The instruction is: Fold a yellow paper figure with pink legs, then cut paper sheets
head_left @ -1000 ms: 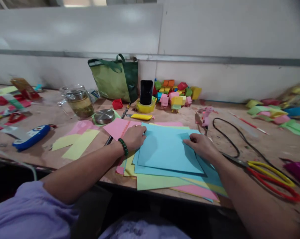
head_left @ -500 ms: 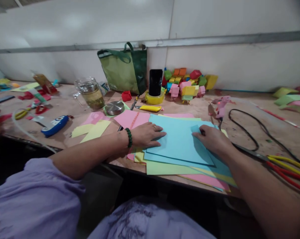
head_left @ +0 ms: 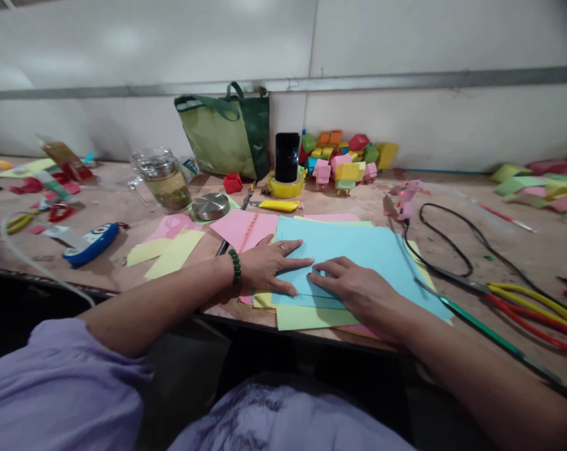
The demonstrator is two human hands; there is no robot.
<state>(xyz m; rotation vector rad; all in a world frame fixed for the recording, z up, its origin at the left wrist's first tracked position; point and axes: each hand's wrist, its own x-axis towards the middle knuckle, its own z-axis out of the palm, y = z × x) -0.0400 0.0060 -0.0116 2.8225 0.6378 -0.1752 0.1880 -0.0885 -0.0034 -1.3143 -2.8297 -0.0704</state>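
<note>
A stack of coloured paper sheets lies at the table's near edge, with a light blue sheet [head_left: 358,250] on top. My left hand [head_left: 269,266] rests flat on the stack's left side, fingers spread, a green bead bracelet on the wrist. My right hand [head_left: 353,285] presses flat on the blue sheet's near edge, fingers stretched toward the left hand. Neither hand holds anything. Yellow and pink sheets [head_left: 306,318] stick out under the blue one.
Scissors with yellow and red handles [head_left: 522,304] lie right of the stack, beside a black cable [head_left: 447,244] and a pink glue gun [head_left: 408,197]. Behind stand a phone on a tape roll [head_left: 287,163], folded paper cubes [head_left: 346,160], a green bag [head_left: 227,134], a glass mug [head_left: 163,181] and a yellow cutter [head_left: 276,205].
My right hand has slid from the blue sheet's right part to its near left edge, close to the left hand. The left hand has stayed on the stack.
</note>
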